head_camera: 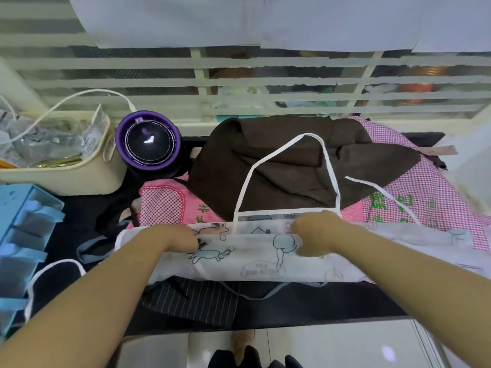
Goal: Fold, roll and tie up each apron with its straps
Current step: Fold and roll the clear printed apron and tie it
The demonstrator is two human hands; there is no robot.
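Two hands are set on the white cartoon-print apron [255, 261], which is laid as a long folded band across the dark bench [318, 309], near its front edge. The left hand [180, 239] is curled onto the band's upper fold left of the middle, with cloth pinched under its fingers. The right hand [310, 235] is closed round the same fold just right of the middle. The apron's white neck strap [308, 134] is spread in a loop over a brown apron [292, 160], which is heaped on a pink checked apron [425, 197]. A pinstriped apron [196, 298] is partly covered by the band. A cream basket [66, 179] is seen at the back left.
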